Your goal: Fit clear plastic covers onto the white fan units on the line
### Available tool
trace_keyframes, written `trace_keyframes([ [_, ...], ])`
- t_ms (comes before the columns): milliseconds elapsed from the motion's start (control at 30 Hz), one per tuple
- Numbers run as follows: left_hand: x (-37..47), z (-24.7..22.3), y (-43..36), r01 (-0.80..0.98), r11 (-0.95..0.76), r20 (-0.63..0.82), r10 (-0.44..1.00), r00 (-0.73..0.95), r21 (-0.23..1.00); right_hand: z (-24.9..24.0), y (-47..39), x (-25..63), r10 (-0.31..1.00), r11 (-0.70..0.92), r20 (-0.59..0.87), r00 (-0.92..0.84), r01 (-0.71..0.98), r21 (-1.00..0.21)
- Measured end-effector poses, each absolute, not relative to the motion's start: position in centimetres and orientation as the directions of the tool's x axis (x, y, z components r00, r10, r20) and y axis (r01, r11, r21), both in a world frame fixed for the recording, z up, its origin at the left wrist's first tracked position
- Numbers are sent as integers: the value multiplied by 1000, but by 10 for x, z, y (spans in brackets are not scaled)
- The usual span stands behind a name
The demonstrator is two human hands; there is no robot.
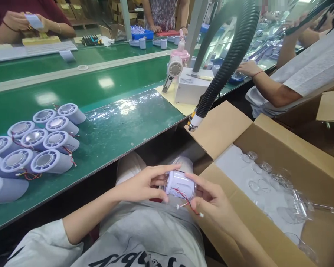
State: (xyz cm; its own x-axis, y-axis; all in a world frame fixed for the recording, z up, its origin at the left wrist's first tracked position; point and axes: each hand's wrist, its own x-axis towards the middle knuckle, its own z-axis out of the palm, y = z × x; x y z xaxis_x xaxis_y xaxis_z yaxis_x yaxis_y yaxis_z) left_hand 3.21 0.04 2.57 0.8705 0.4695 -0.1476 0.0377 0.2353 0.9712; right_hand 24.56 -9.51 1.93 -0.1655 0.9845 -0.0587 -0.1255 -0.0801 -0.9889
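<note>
Housing [181,183] clasped by the left hand [147,182] and the right hand [211,195] above the lap.

In the head view, both hands were closed around the lavender, cylindrical housing. The left hand's fingers and thumb pressed its left end; the right hand's fingers curved over its right end, with the thumb at the lower side. Red, dark and white wires [185,198] with small white connectors hung from the housing between the hands. A shiny clear edge showed around it, though whether that was a separate cover could not be told.

Similar lavender housings [51,161] stood clustered on the green workbench [122,129], to the left. Beyond the hands, a handheld fan [175,68] leaned near a white box [195,87], and a black corrugated hose [228,55] curved down. To the right, an open cardboard box [289,148] held clear plastic pieces [291,215]. Co-workers' hands [249,69] showed farther off.
</note>
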Motion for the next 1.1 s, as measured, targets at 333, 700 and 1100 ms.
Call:
trace_keyframes([
  [333, 36, 2, -2, -95, 118, 26, 487, 873, 988, 3, -101, 248, 989, 127, 119, -86, 102, -987],
  [700, 42, 9, -2, -153, -131, 196, 456, 868, 980, 15, -111, 257, 981, 191, 183, -67, 144, -971],
  [1100, 111, -32, 114, -166, -27, 150, 582, 799, 986, -47, 25, 295, 980, 199, 191, 57, -197, -960],
])
